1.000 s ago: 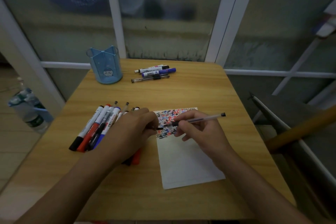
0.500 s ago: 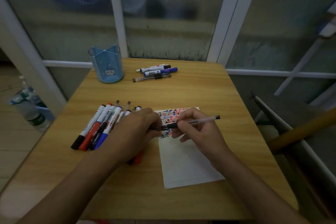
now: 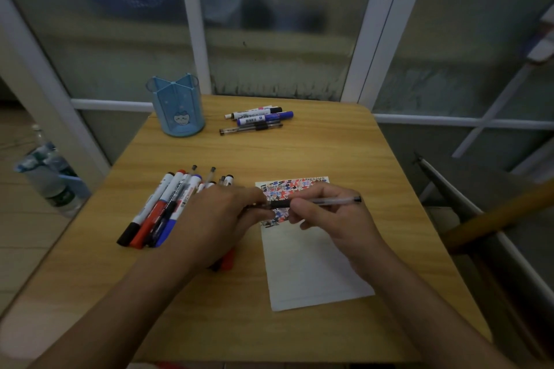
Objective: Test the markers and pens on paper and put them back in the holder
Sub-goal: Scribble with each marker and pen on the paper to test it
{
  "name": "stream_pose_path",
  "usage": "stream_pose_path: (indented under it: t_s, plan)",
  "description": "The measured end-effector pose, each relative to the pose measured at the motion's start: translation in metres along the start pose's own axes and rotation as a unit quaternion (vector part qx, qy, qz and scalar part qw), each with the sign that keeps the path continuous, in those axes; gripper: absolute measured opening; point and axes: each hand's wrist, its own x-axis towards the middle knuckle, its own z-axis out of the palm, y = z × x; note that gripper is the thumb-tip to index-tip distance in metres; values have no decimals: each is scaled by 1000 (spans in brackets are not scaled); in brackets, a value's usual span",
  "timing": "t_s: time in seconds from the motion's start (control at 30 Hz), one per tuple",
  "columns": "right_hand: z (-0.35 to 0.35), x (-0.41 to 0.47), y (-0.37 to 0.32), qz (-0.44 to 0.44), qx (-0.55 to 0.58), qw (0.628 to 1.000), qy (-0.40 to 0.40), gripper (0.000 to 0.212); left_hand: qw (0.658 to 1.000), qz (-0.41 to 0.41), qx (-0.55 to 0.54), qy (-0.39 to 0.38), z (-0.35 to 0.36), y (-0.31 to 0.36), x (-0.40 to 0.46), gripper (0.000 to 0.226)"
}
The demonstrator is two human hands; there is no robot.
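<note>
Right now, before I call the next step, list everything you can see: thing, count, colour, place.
holder: one, light blue, far left of table.
tested markers and pen: four, white, black, blue, clear; beside the holder.
untested pile: exact count hidden, black, red, blue caps; near left, partly under the left hand.
paper: one, white, scribbles on its far end; near right.
table: one, light wood.
bottle: clear, on the floor at left.
clear pen: one, over the paper.
left hand: at the pen's tip end.
right hand: grips the pen's barrel.
</note>
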Motion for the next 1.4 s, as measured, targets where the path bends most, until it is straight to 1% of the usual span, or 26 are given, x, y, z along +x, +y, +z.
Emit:
stream_pose_path:
  t_s: [0.07, 0.17, 0.27, 0.33, 0.47, 0.53, 0.6, 0.67, 0.7, 0.73, 0.77, 0.83, 0.87, 0.97, 1.03, 1.07, 1.13, 1.2, 1.27, 1.33, 1.4]
  plan:
    - [0, -1, 1, 1, 5, 1000, 3, 8, 1000, 0, -6, 2, -1, 2, 0, 40]
    - [0, -1, 1, 3, 11, 1000, 8, 8, 1000, 3, -12, 4, -2, 6, 0, 40]
    - [2, -1, 0, 4, 19, 1000, 15, 5, 1000, 2, -8, 19, 0, 8, 0, 28]
    - [3, -2, 1, 6, 17, 1000, 18, 6, 1000, -5, -6, 12, 1, 9, 0, 21]
    - [4, 0, 1, 11, 9, 1000, 16, 8, 1000, 4, -4, 10, -1, 9, -2, 21]
    - [5, 1, 0, 9, -9, 1000, 8, 9, 1000, 2, 16, -10, -1, 6, -2, 28]
    - [4, 3, -3, 4, -34, 999, 9, 13, 998, 0, 42, -36, -2, 5, -2, 46]
    - [4, 6, -6, 0, -79, 997, 4, 22, 998, 9, 44, -41, -2, 5, -1, 68]
    - [4, 8, -6, 2, -95, 995, -2, 25, 998, 8, 35, -43, -1, 6, -2, 72]
    - [5, 9, -5, 5, -102, 995, -7, 28, 999, 8, 27, -46, 0, 7, -2, 70]
    - [6, 10, -5, 8, -109, 994, -10, 30, 999, 13, 21, -45, 1, 9, -2, 62]
    - [9, 10, -2, 10, -129, 992, -15, 37, 999, 31, 6, -34, 2, 12, -2, 41]
    - [9, 10, -1, 10, -133, 991, -17, 40, 999, 38, -7, -30, 2, 13, -3, 38]
    - [9, 12, 4, 13, -139, 990, -24, 41, 998, 29, -22, -41, -3, 15, -6, 57]
    - [8, 12, 8, 11, -176, 984, -19, 39, 999, 13, -6, -31, -7, 14, -8, 56]
    - [6, 12, 11, 4, -205, 979, -15, 34, 1000, 3, 4, -19, -10, 11, -8, 50]
    - [4, 10, 16, -8, -247, 969, -10, 24, 999, -32, 43, 0, -14, 2, -7, 28]
    - [2, 9, 18, -11, -263, 965, -6, 21, 993, -65, 94, 12, -16, -9, -5, 16]
    - [1, 8, 19, -15, -286, 958, -8, 21, 988, -99, 115, 12, -20, -21, -6, 14]
    - [0, 7, 20, -21, -302, 953, -13, 21, 984, -133, 115, -7, -26, -31, -7, 14]
    - [-1, 7, 20, -21, -307, 951, -12, 20, 983, -149, 100, -30, -31, -40, -8, 15]
